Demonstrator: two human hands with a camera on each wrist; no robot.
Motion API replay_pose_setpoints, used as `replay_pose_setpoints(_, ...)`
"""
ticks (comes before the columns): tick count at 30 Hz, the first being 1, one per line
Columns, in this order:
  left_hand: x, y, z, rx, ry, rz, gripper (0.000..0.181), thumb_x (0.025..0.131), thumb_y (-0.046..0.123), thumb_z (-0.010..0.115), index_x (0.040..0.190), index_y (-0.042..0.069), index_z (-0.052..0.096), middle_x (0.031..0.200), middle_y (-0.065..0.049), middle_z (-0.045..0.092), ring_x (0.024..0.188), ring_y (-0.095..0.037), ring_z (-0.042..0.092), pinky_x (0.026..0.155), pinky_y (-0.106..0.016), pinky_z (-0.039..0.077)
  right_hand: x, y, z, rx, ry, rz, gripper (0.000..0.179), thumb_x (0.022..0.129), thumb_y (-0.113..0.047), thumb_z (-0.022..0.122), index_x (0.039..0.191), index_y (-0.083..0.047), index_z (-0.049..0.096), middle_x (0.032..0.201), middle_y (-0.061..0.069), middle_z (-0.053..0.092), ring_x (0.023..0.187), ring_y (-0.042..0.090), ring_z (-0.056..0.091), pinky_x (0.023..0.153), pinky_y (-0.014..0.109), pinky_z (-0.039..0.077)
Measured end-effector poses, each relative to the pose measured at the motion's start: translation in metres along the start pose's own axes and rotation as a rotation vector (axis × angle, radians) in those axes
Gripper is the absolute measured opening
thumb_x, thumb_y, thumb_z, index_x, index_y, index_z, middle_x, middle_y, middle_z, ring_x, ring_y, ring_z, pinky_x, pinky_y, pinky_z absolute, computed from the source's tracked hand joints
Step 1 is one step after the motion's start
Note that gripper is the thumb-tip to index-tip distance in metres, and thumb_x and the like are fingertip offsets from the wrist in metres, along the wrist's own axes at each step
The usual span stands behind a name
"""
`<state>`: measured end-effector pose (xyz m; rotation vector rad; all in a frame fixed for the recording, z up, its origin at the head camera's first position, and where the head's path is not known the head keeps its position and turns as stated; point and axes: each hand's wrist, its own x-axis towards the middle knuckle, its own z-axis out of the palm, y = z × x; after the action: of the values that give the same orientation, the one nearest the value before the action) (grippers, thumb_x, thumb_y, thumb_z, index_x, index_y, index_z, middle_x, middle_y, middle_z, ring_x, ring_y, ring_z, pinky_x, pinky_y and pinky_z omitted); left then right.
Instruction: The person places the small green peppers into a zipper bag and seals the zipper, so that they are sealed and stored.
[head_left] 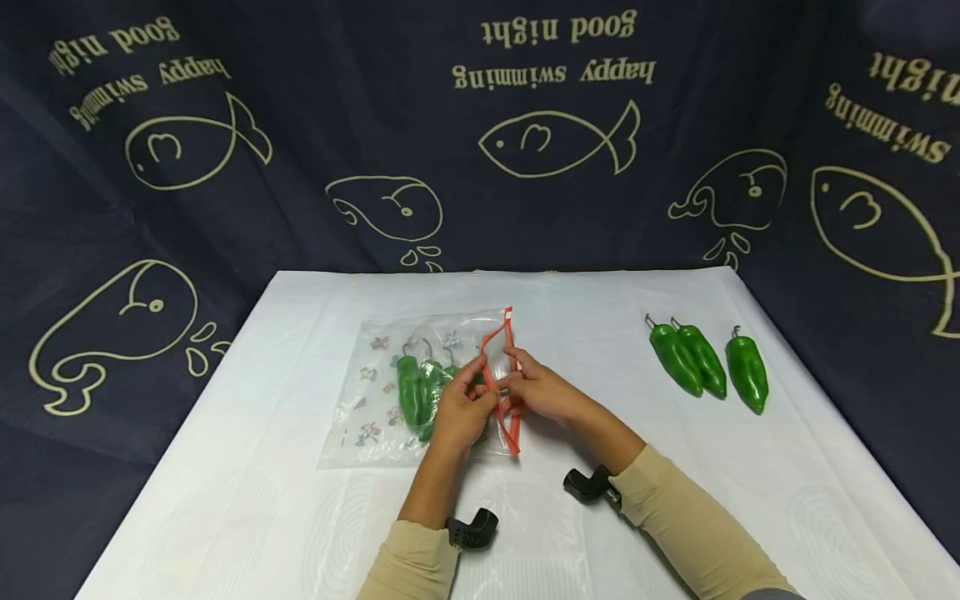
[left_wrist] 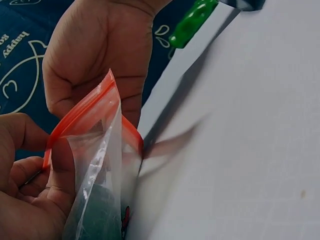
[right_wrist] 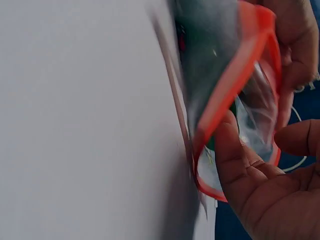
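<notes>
A clear zip bag with a printed pattern and a red zip edge lies on the table, several green peppers inside. Its mouth gapes at the right end. My left hand pinches the near red strip between thumb and fingers, as the left wrist view also shows. At the mouth, my right hand has its fingers against the red edge. In the right wrist view, the right thumb stands apart from the right fingers, which reach into the opening. Parts of the peppers are hidden behind the left hand.
Three green peppers lie at the right of the white table. Dark cloth with fish and whale drawings hangs behind and beside it. Black wrist cameras sit on both forearms.
</notes>
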<state>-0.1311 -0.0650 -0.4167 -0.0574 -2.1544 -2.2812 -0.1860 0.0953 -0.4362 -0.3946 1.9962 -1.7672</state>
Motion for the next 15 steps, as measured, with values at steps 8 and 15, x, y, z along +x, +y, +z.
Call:
replay_pose_setpoints(8,0.006,-0.011,0.000,0.010,0.018,-0.027,0.065,0.079,-0.015,0.055,0.143,-0.005,0.048,0.082,-0.018,0.063,0.067,-0.009,0.055,0.057,-0.019,0.047,-0.008,-0.006,-0.023,-0.051,-0.013,-0.018,0.066,0.093,0.001,0.044,0.154,0.002,0.019,0.128,0.032,0.054,0.096,0.039,0.065,0.082,0.049,0.054)
replay_pose_setpoints(15,0.017,-0.035,-0.002,0.001,0.039,-0.028,0.067,0.080,-0.013,0.056,0.145,0.001,0.048,0.077,-0.006,0.061,0.066,-0.008,0.056,0.058,-0.020,0.050,-0.015,-0.007,-0.050,-0.184,0.057,-0.027,0.050,0.097,-0.003,0.049,0.145,0.007,0.038,0.131,0.031,0.053,0.105,0.041,0.063,0.085,0.050,0.052)
